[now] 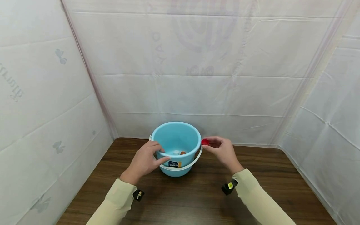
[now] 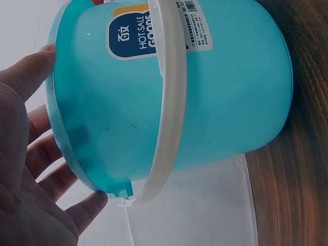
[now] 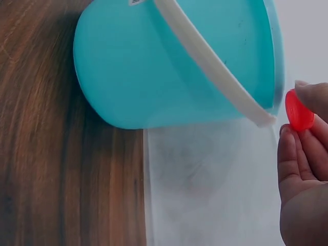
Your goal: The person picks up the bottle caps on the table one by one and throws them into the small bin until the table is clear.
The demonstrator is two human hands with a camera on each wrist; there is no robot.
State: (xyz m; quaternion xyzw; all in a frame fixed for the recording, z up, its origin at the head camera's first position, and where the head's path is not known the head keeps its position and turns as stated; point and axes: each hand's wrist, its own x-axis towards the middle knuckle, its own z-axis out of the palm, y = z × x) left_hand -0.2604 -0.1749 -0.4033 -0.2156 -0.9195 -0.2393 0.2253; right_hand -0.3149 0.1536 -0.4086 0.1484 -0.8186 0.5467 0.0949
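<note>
A light-blue plastic bucket (image 1: 175,134) stands upright with its white handle (image 2: 173,97) hanging down across the front. My left hand (image 1: 144,160) grips the near-left part of its rim, the thumb on the outer side and the other fingers over the inner side. Just off the right side of the rim, my right hand (image 1: 220,150) pinches a small red bottle cap (image 3: 299,110) between thumb and fingertips. On the bucket's bottom lie a white cap (image 1: 176,152) and an orange cap (image 1: 182,153), partly hidden by the front rim.
The bucket stands on a dark brown wooden table (image 1: 180,200), close to its back edge. White sheeting (image 1: 197,72) rises behind it and on both sides. A dark label (image 2: 129,36) is on the bucket's front wall.
</note>
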